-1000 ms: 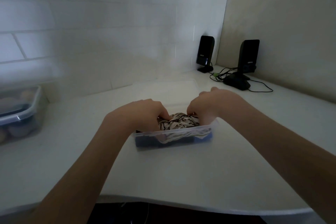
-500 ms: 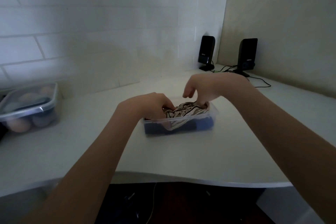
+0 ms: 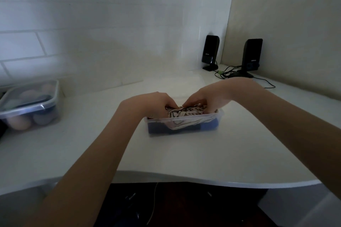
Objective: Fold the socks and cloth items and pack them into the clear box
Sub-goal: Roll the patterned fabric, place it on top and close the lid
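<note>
A small clear box (image 3: pixel 186 128) sits in the middle of the white desk. Dark blue cloth fills its bottom, and a white cloth with black stripes (image 3: pixel 186 114) bulges above the rim. My left hand (image 3: pixel 153 104) presses on the left end of the striped cloth, fingers curled down into the box. My right hand (image 3: pixel 208 97) presses on the right part of it, fingertips on the fabric. Both hands hide the back of the box.
A larger lidded clear container (image 3: pixel 29 105) with rounded items stands at the far left. Two black speakers (image 3: pixel 210 52) (image 3: pixel 251 57) with cables (image 3: pixel 228 73) stand in the back right corner. The desk's curved front edge (image 3: pixel 184 177) is near me.
My right hand, raised with fingers spread half a second ago, has come back down onto the striped cloth. My view has shifted slightly.
</note>
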`<action>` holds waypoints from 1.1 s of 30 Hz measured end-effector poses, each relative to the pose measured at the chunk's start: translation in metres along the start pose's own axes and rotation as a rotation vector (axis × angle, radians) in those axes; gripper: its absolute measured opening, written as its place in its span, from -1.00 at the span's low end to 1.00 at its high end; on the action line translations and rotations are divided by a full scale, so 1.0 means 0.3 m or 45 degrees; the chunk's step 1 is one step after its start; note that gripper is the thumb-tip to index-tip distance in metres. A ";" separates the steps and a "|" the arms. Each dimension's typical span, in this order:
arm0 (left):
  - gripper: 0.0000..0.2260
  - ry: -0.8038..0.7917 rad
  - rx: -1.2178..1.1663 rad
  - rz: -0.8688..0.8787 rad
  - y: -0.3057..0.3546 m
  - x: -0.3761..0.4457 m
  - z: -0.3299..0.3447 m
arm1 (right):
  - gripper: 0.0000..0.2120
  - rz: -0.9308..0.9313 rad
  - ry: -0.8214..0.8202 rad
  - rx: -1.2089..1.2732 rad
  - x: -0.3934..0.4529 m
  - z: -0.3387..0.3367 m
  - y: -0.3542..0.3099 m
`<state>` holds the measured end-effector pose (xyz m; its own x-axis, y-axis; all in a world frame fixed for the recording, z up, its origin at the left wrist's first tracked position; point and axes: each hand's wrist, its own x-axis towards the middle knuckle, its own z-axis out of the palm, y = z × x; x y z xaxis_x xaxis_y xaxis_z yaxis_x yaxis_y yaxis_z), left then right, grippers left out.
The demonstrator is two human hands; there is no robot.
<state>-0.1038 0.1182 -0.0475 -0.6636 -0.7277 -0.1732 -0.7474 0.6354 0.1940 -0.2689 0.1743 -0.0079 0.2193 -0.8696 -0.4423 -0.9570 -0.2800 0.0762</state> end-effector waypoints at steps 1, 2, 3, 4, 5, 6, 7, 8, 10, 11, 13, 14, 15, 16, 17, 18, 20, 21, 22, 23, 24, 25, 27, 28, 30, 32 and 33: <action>-0.56 0.000 -0.002 0.001 0.000 0.000 0.001 | -0.37 -0.018 -0.011 0.002 0.001 0.004 0.007; -0.56 -0.002 0.000 0.003 0.000 -0.001 0.001 | -0.36 -0.028 -0.006 0.011 0.003 0.008 0.012; -0.56 -0.005 0.005 0.006 0.002 -0.002 0.001 | -0.36 -0.027 0.003 0.022 0.006 0.010 0.019; -0.56 -0.008 0.009 0.009 0.003 -0.001 0.000 | -0.35 -0.006 0.005 0.036 0.006 0.008 0.024; -0.56 -0.012 0.007 0.007 0.003 -0.001 -0.001 | -0.35 0.026 -0.001 0.042 0.005 0.003 0.032; -0.56 -0.015 0.003 0.000 0.004 -0.001 -0.002 | -0.36 0.062 -0.001 0.020 0.000 0.000 0.035; -0.55 -0.012 -0.001 -0.005 0.005 -0.003 -0.003 | -0.38 0.092 0.016 -0.027 -0.003 0.001 0.037; -0.55 -0.007 -0.002 -0.005 0.003 -0.007 -0.005 | -0.40 0.108 0.047 -0.091 -0.005 0.001 0.033; -0.55 -0.008 -0.005 0.007 0.011 0.001 0.000 | -0.44 0.154 0.098 -0.224 0.003 0.016 0.035; -0.55 0.001 -0.003 0.017 0.011 -0.003 0.000 | -0.44 0.181 0.124 -0.291 0.013 0.022 0.029; -0.54 0.034 -0.028 0.040 0.015 -0.009 0.002 | -0.42 0.241 0.123 -0.412 0.030 0.021 0.023; -0.53 0.071 -0.049 0.055 0.013 -0.015 0.003 | -0.42 0.264 0.100 -0.452 0.033 0.016 0.019; -0.52 0.133 -0.067 0.081 0.008 -0.021 0.004 | -0.43 0.281 0.073 -0.478 0.034 0.009 0.014; -0.53 0.219 -0.080 0.116 0.001 -0.026 0.006 | -0.44 0.296 0.044 -0.493 0.034 0.005 0.009; -0.54 0.311 -0.087 0.155 -0.005 -0.033 0.008 | -0.45 0.303 0.012 -0.487 0.033 0.001 0.003; -0.56 0.385 -0.081 0.197 -0.009 -0.039 0.010 | -0.45 0.296 -0.020 -0.463 0.032 -0.001 -0.004; -0.60 0.451 0.002 0.280 -0.008 -0.042 0.014 | -0.45 0.260 -0.075 -0.378 0.034 0.001 -0.010; -0.62 0.447 0.055 0.309 -0.005 -0.039 0.013 | -0.45 0.247 -0.088 -0.341 0.037 0.002 -0.008; -0.65 0.424 0.092 0.310 -0.005 -0.034 0.014 | -0.44 0.237 -0.086 -0.323 0.041 0.003 -0.005; -0.69 0.387 0.105 0.284 -0.005 -0.031 0.012 | -0.44 0.229 -0.074 -0.314 0.045 0.004 -0.001; -0.73 0.337 0.108 0.237 -0.008 -0.028 0.013 | -0.43 0.224 -0.062 -0.306 0.047 0.007 0.004; -0.77 0.282 0.114 0.187 -0.013 -0.024 0.015 | -0.44 0.222 -0.054 -0.293 0.050 0.012 0.011; -0.77 0.202 0.139 0.122 -0.022 -0.016 0.023 | -0.46 0.221 -0.052 -0.255 0.050 0.019 0.018; -0.72 0.183 0.151 0.107 -0.024 -0.013 0.027 | -0.47 0.220 -0.059 -0.237 0.049 0.021 0.018; -0.64 0.160 0.142 0.086 -0.026 -0.009 0.030 | -0.46 0.221 -0.060 -0.213 0.042 0.025 0.016; -0.66 0.156 0.118 0.085 -0.025 -0.011 0.029 | -0.45 0.216 -0.022 -0.177 0.038 0.032 0.022; -0.70 0.161 0.105 0.094 -0.025 -0.015 0.027 | -0.45 0.205 0.003 -0.140 0.036 0.033 0.030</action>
<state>-0.0954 0.1187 -0.0561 -0.7114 -0.7017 -0.0375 -0.7003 0.7035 0.1208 -0.2769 0.1665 -0.0206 0.0657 -0.9076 -0.4147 -0.9532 -0.1800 0.2428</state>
